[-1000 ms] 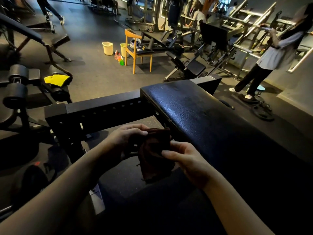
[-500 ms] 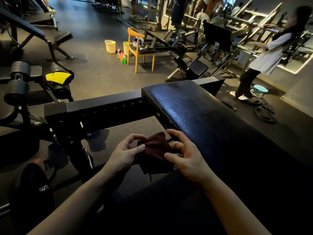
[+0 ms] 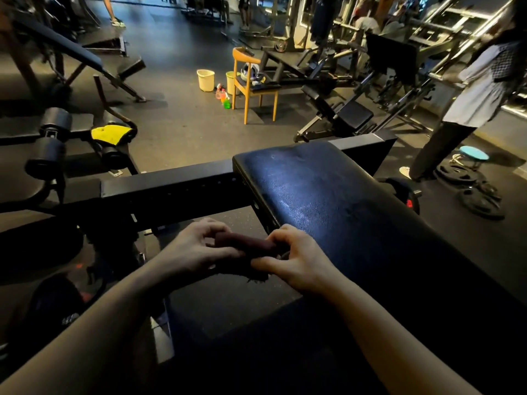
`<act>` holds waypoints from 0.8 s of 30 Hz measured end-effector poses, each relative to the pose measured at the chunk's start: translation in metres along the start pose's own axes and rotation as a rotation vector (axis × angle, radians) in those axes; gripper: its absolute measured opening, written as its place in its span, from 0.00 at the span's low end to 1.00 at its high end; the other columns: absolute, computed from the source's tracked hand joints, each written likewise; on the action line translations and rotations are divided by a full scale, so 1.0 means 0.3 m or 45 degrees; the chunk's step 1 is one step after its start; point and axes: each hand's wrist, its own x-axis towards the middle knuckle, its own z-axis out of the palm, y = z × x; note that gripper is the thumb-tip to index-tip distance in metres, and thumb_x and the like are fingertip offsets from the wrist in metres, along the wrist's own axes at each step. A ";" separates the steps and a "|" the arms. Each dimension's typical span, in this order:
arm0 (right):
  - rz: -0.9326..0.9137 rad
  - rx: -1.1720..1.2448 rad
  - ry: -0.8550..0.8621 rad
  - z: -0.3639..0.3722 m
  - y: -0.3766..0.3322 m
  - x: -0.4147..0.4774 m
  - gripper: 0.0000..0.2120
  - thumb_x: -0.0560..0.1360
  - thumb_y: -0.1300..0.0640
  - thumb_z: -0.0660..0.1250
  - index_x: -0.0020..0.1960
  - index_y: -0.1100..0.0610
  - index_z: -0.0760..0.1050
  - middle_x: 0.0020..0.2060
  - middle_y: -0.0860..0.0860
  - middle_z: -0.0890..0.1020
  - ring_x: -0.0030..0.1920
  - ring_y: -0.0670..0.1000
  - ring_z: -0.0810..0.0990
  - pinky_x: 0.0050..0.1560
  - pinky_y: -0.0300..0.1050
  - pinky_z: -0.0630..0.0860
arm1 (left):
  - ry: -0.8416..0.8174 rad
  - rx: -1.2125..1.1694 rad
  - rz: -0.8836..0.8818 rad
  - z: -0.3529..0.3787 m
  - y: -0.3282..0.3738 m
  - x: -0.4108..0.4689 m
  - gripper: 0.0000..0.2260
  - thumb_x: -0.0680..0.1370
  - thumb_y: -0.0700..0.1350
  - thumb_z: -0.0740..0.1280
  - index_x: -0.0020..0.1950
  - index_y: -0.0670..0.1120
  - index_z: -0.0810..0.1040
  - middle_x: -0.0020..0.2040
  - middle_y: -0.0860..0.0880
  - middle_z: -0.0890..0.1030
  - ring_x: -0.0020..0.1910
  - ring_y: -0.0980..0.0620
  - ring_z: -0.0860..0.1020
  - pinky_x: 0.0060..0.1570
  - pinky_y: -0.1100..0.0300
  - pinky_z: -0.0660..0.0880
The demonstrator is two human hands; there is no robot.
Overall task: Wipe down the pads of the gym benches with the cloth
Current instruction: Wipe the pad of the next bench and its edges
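1. While the left hand (image 3: 196, 249) grips one end of the dark reddish-brown cloth (image 3: 245, 246), the right hand (image 3: 296, 263) pinches the other end. The fingers of both hands are curled round the fabric.
2. The cloth hangs in the air between the two hands. It seems bunched into a short roll, though the dim light makes that hard to judge, and a frayed edge dangles below the right thumb.
3. It is just beside the near left edge of the black bench pad (image 3: 328, 195), not lying on it.
4. The pad slopes away from the lower right towards the middle, with a pale sheen on its far end. A black steel beam (image 3: 171, 186) with a row of holes meets it from the left.
5. Farther off on the floor stand a wooden chair (image 3: 251, 81), two pale buckets (image 3: 205, 79) and some spray bottles (image 3: 224, 98) close together.
6. A yellow rag (image 3: 109, 134) lies over a machine on the left.
7. On the right a person in a light top (image 3: 479, 89) stands near weight plates (image 3: 473, 192) and a blue-topped stool (image 3: 473, 153).
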 end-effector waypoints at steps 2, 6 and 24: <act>0.056 0.263 -0.049 -0.011 0.020 0.050 0.10 0.72 0.55 0.78 0.46 0.60 0.81 0.44 0.60 0.84 0.45 0.54 0.84 0.49 0.52 0.79 | -0.040 -0.328 0.065 0.035 -0.003 0.017 0.07 0.74 0.46 0.77 0.51 0.49 0.87 0.52 0.48 0.87 0.51 0.49 0.86 0.46 0.61 0.83; 0.102 0.340 -0.070 0.006 0.072 0.144 0.09 0.73 0.56 0.78 0.48 0.60 0.82 0.42 0.61 0.86 0.43 0.53 0.84 0.52 0.61 0.81 | 0.149 -0.647 -0.005 0.106 -0.079 0.044 0.10 0.76 0.42 0.72 0.56 0.49 0.87 0.54 0.41 0.87 0.53 0.41 0.86 0.48 0.58 0.82; -0.330 -0.859 0.383 0.006 0.211 0.642 0.10 0.77 0.59 0.71 0.57 0.58 0.84 0.50 0.54 0.81 0.49 0.59 0.78 0.50 0.56 0.74 | 0.915 0.059 0.254 0.073 -0.265 0.611 0.08 0.76 0.40 0.75 0.55 0.43 0.85 0.44 0.52 0.81 0.41 0.59 0.79 0.42 0.73 0.70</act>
